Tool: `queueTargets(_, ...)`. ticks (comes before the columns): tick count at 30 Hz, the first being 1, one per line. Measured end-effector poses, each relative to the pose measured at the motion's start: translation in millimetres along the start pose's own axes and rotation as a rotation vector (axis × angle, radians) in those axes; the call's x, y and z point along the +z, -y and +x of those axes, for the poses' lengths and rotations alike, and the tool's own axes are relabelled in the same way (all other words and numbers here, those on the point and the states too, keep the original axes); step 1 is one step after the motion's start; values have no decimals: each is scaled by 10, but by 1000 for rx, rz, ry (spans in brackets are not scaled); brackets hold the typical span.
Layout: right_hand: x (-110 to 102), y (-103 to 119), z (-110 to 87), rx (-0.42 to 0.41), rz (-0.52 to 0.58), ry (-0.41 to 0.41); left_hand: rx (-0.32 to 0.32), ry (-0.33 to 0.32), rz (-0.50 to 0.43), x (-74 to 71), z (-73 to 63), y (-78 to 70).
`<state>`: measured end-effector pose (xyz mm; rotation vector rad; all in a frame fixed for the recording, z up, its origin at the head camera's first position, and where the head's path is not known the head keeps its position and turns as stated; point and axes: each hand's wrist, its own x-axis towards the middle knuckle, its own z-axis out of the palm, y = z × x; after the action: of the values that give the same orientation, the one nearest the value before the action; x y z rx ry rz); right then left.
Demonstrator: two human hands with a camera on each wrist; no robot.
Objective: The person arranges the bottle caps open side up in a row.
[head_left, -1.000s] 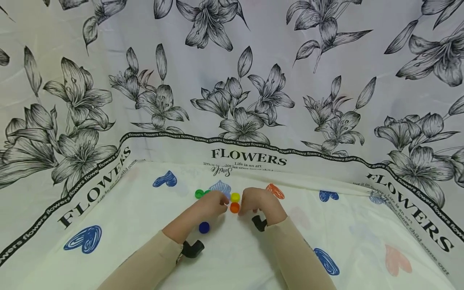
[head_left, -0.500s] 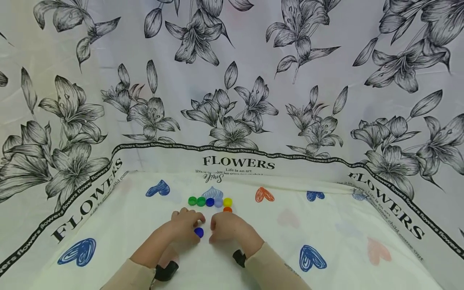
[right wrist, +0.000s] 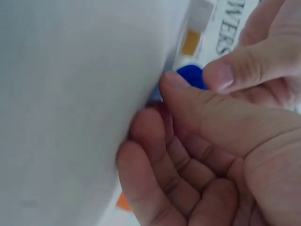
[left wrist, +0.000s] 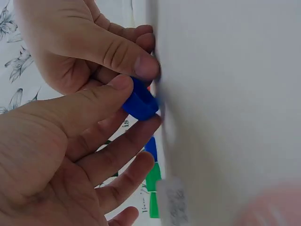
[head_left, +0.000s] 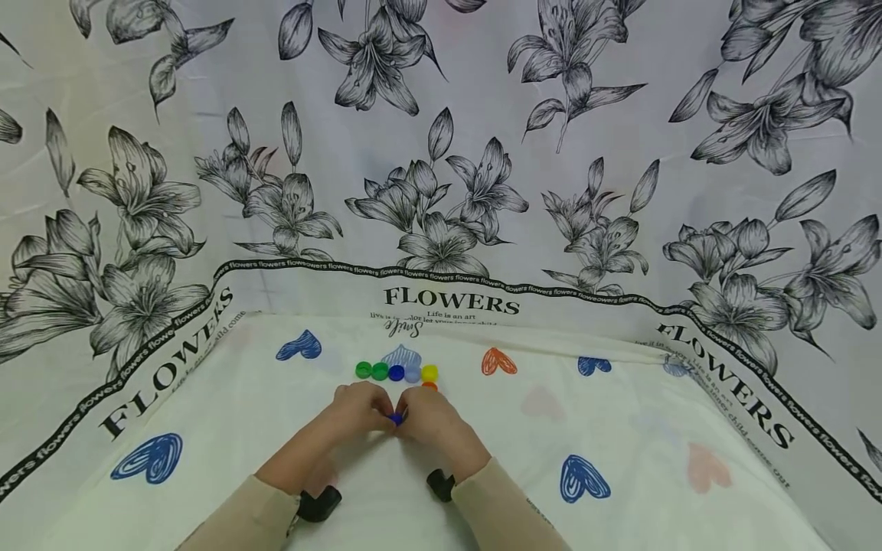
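My left hand (head_left: 357,413) pinches a blue bottle cap (left wrist: 140,100) between thumb and fingertips, low over the cloth. The cap is tilted, and its hollow side shows in the left wrist view. Fingers curled, my right hand (head_left: 434,419) meets the same blue cap from the right, its thumb and fingertip against the edge. Just beyond the hands lies a row of caps: two green caps (head_left: 371,371), a dark blue cap (head_left: 396,373), a pale violet cap (head_left: 412,373) and a yellow cap (head_left: 429,372). An orange cap (head_left: 430,386) in front of the yellow one is partly hidden by my right hand.
A white cloth (head_left: 510,490) printed with hearts covers the work surface. Behind it hangs a curtain (head_left: 475,252) with black flower drawings and lettering. Black wrist straps (head_left: 320,504) are on both arms.
Both hands have left the row and come together around the loose blue cap. The left hand has lifted it from the cloth and moved it right. The head view has shifted.
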<state>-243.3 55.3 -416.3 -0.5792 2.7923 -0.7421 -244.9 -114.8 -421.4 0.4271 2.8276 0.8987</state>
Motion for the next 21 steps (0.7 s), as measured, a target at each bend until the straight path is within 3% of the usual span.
queueTargets(6, -145, -100, 28, 38, 95, 7, -68, 52, -75, -34, 66, -201)
queueTargets(11, -295, -176, 74, 77, 151, -9, -64, 1, -65, -64, 158, -315)
queueTargets(15, -315, -180, 88, 101, 204, -28, -94, -26, -117, -55, 152, -266)
queueTargets(19, -264, -153, 56, 122, 253, -23, -145, -39, -184, 47, 135, -153)
queueTargets(21, -237, -124, 28, 120, 255, -9, -162, -53, -170, 103, 127, -109)
